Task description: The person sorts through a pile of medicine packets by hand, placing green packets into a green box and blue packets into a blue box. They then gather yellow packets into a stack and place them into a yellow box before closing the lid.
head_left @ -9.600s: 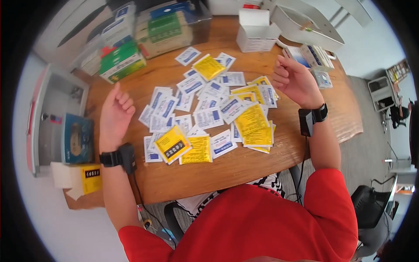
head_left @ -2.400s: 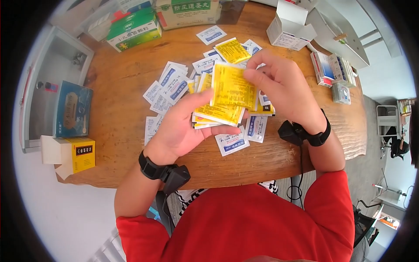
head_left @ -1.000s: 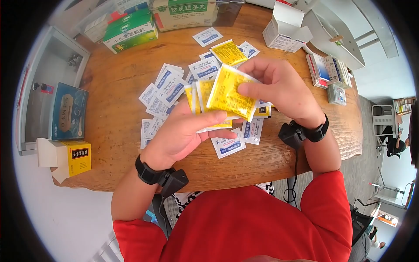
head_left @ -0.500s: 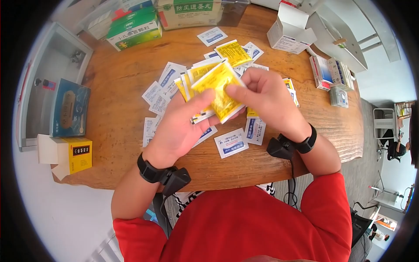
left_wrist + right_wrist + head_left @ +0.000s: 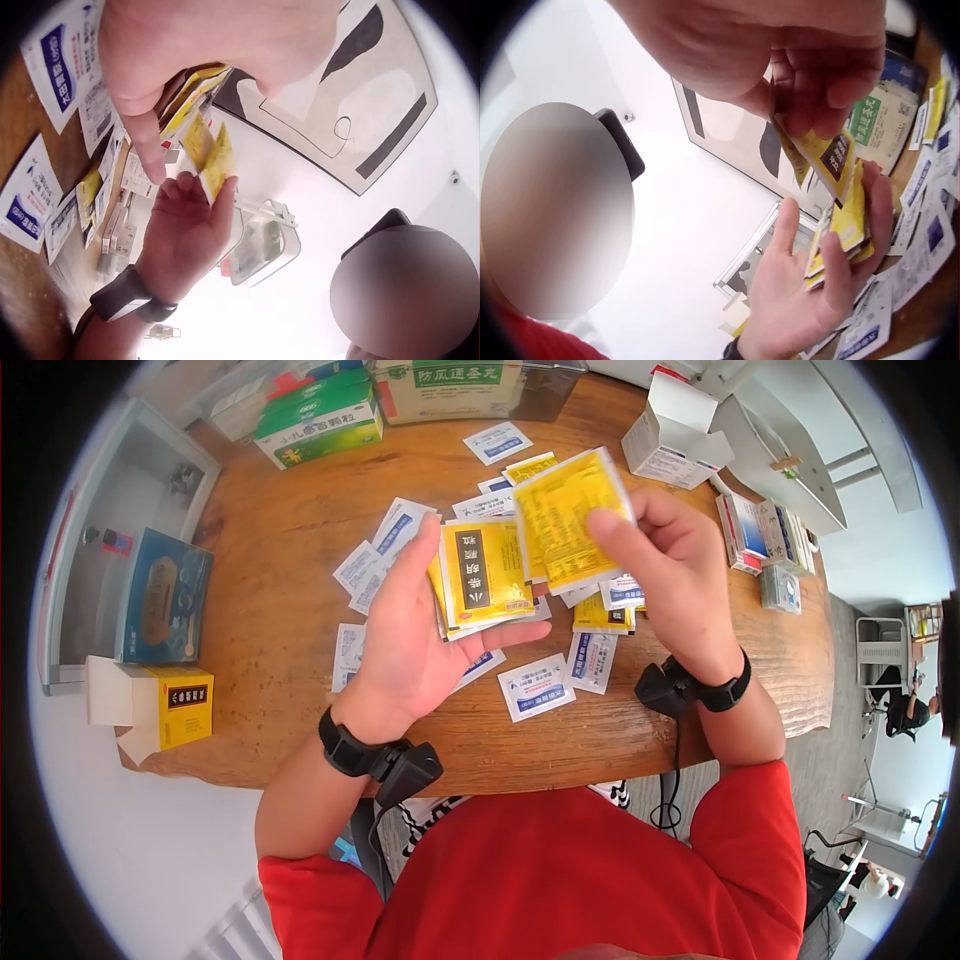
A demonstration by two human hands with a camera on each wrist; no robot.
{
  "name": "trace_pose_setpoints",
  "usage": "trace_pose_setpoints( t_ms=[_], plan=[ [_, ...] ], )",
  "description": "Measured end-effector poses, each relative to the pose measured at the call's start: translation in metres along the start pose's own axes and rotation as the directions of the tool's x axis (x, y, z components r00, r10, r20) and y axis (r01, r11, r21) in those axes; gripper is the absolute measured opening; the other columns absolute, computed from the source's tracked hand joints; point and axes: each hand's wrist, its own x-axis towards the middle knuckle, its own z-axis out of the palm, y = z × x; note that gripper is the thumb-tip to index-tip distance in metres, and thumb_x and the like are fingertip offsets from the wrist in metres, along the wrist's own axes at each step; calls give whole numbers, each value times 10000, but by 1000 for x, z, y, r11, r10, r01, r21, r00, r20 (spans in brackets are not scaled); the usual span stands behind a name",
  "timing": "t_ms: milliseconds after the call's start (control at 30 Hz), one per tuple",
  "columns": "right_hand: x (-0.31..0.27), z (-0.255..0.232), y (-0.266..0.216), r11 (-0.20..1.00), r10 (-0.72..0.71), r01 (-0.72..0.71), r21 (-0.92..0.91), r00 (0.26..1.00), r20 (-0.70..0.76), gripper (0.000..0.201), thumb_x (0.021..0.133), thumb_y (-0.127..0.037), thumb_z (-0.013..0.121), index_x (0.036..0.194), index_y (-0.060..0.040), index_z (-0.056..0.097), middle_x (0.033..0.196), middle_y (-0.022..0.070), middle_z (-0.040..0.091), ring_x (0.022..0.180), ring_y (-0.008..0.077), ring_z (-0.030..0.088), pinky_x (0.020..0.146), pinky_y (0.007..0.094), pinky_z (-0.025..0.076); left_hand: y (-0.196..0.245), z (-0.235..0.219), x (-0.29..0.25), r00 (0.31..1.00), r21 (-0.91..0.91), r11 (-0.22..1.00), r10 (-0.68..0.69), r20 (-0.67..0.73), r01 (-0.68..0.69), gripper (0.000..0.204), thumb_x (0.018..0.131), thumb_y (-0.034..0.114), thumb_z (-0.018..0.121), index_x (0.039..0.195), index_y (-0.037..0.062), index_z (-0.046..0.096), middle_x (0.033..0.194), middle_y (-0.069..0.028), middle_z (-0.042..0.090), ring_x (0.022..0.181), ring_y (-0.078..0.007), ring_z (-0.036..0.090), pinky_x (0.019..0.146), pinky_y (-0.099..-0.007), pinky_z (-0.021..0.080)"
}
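Observation:
My left hand (image 5: 390,650) cradles a stack of yellow sachets (image 5: 487,575), thumb along the left edge and fingers underneath. The top sachet shows its dark label strip. Up and to the right, my right hand (image 5: 685,575) pinches yellow sachets (image 5: 560,510) between thumb and fingers, their printed backs up. At least two are in that pinch, as the left wrist view shows them splayed apart (image 5: 210,154). Their lower left edge overlaps the stack in the head view. Below both hands, white and blue sachets (image 5: 537,688) lie spread on the wooden table (image 5: 480,750).
Another yellow sachet (image 5: 603,615) lies under my right hand. An opened white box (image 5: 675,435) stands at the back right, small boxes (image 5: 765,535) beyond it. Green box (image 5: 318,425) and plastic bin sit at the back; an opened yellow box (image 5: 185,705) stands left.
My hands, bare at first, have taken up yellow sachets from the table. In the last half second my right hand has drawn its sachets up and right, uncovering the stack's labelled face.

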Motion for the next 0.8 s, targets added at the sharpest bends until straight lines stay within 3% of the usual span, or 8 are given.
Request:
trace_pose_setpoints(
  t_ms=[133, 233, 300, 433, 533, 700, 800],
  plan=[
    [-6, 6, 5, 999, -34, 33, 11, 998, 53, 181, 1046, -170, 757, 978, -4, 729, 860, -26, 727, 731, 8, 602, 630, 210, 478, -3, -3, 0, 1000, -82, 997, -12, -2, 11, 738, 1150, 616, 333, 1599, 38, 429, 1549, -208, 583, 1375, -403, 623, 1089, -649, 556],
    [-4, 11, 23, 991, 58, -46, -123, 994, 98, 229, 1036, -201, 761, 938, -1, 708, 775, -36, 661, 680, 21, 526, 589, 238, 430, -9, -4, 0, 999, -76, 996, -36, -1, 36, 699, 1159, 582, 363, 1599, 43, 431, 1542, -187, 590, 1377, -388, 623, 1105, -643, 548],
    [-2, 10, 31, 977, 104, -71, -203, 982, 158, 287, 1017, -245, 772, 894, 1, 689, 704, -33, 588, 644, 45, 463, 554, 277, 387, -11, -1, 1, 996, 60, 996, -68, -56, 71, 633, 1169, 512, 412, 1599, 48, 433, 1530, -169, 599, 1380, -368, 621, 1123, -646, 534],
    [-3, 10, 26, 966, 142, -92, -240, 969, 201, 298, 1012, -242, 776, 867, 0, 680, 690, -33, 564, 634, 52, 454, 549, 284, 382, -13, -7, 1, 996, 10, 996, -91, -17, 91, 580, 1172, 454, 449, 1591, 54, 446, 1526, -162, 599, 1382, -351, 620, 1132, -652, 526],
    [-3, 10, 23, 945, 145, -80, -316, 971, 190, 307, 1006, -240, 783, 854, 3, 672, 680, -34, 544, 627, 57, 439, 543, 291, 374, -14, -5, -1, 998, 93, 994, -62, -3, 62, 518, 1161, 370, 512, 1577, 63, 466, 1509, -156, 604, 1368, -337, 629, 1117, -640, 545],
    [-3, 10, 15, 930, 129, -43, -364, 968, 217, 281, 992, -206, 799, 878, 5, 652, 700, -25, 559, 634, 55, 457, 544, 279, 387, -12, -6, -1, 998, 222, 973, -64, 20, 58, 486, 1083, 155, 663, 1535, 70, 505, 1439, -124, 635, 1304, -276, 661, 1007, -542, 627],
    [-5, 11, 15, 945, 116, -43, -325, 971, 209, 247, 985, -176, 803, 931, 5, 643, 720, -18, 582, 641, 46, 476, 546, 267, 400, -14, -8, 0, 998, 240, 969, -61, 13, 56, 470, 1081, 156, 671, 1518, 66, 523, 1420, -111, 648, 1286, -262, 667, 968, -517, 640]
  ],
)
